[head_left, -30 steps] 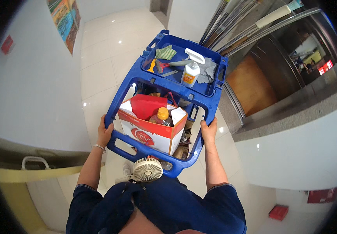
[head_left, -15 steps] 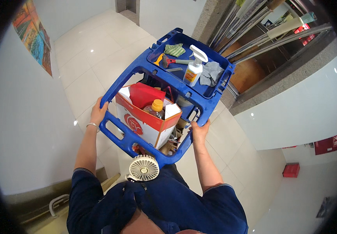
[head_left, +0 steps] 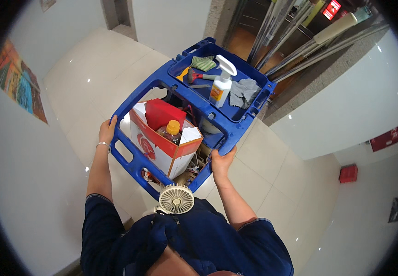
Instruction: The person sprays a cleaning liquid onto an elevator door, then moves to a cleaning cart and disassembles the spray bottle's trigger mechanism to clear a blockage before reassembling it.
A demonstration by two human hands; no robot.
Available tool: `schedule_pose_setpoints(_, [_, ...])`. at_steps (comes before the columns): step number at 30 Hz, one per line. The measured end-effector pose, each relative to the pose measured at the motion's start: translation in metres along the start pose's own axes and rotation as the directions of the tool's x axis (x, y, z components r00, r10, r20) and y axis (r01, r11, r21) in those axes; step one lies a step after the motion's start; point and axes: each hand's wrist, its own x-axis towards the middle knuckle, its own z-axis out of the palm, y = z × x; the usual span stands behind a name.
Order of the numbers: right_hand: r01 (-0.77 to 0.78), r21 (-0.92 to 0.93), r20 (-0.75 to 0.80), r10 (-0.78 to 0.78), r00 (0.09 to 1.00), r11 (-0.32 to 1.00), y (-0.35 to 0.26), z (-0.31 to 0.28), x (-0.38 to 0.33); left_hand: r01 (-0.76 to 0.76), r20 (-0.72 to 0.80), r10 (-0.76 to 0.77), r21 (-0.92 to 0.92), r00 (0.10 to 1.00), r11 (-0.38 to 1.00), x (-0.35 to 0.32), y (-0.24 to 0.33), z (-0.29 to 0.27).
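My left hand (head_left: pixel 107 131) is closed around the left side rail of a blue plastic cleaning cart (head_left: pixel 236 131). On the opposite rail my right hand (head_left: pixel 222 164) also grips, thumb on top. The cart's upper tray carries a white spray bottle (head_left: pixel 220 89), a green striped cloth (head_left: pixel 202 63), a grey cloth (head_left: pixel 244 92), a red-headed scraper (head_left: pixel 197 77) and a yellow scraper (head_left: pixel 183 74). Inside the open frame stands a white and red cardboard box (head_left: pixel 156 149). It holds a red flat item (head_left: pixel 163 114) and a bottle with an orange cap (head_left: pixel 173 128).
Several long-handled poles (head_left: pixel 295 39) lean out past the cart's far right corner, beside a stone-edged doorway. White walls flank the tiled floor (head_left: pixel 88 99); a colourful picture (head_left: pixel 19 83) hangs at left. A red box (head_left: pixel 348 173) is at right. A small fan (head_left: pixel 176 199) hangs at my chest.
The cart and both hands have shifted slightly left in view. The poles and doorway sit differently, and the bench-like thing at lower left has nearly left the picture. Both grips stay closed.
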Motion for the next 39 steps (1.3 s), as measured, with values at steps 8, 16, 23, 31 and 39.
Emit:
schedule_pose_setpoints(8, [0.007,-0.050,-0.054,-0.009,0.999,0.999,-0.006,0.003,-0.001,-0.024,0.070,0.035,-0.151,0.997,0.988,0.014,-0.026,0.008])
schedule_pose_setpoints(16, [-0.026,-0.102,-0.040,0.022,0.999,0.994,-0.006,-0.003,0.002,-0.124,0.057,0.160,-0.407,0.985,0.905,0.014,-0.043,0.013])
schedule_pose_setpoints(23, [-0.027,-0.083,-0.073,0.021,0.997,0.996,-0.019,0.001,-0.003,-0.150,0.077,0.185,-0.329,0.980,0.932,0.013,-0.041,0.007])
schedule_pose_setpoints(31, [-0.001,-0.413,-0.205,-0.092,0.974,0.911,-0.037,-0.001,-0.013,-0.305,0.118,0.373,-0.382,0.920,0.872,0.026,-0.048,0.014])
schedule_pose_setpoints(39, [-0.253,-0.808,-0.313,-0.023,0.950,0.532,-0.043,0.033,-0.093,-0.241,0.123,0.341,-0.491,0.932,0.837,0.007,-0.029,0.008])
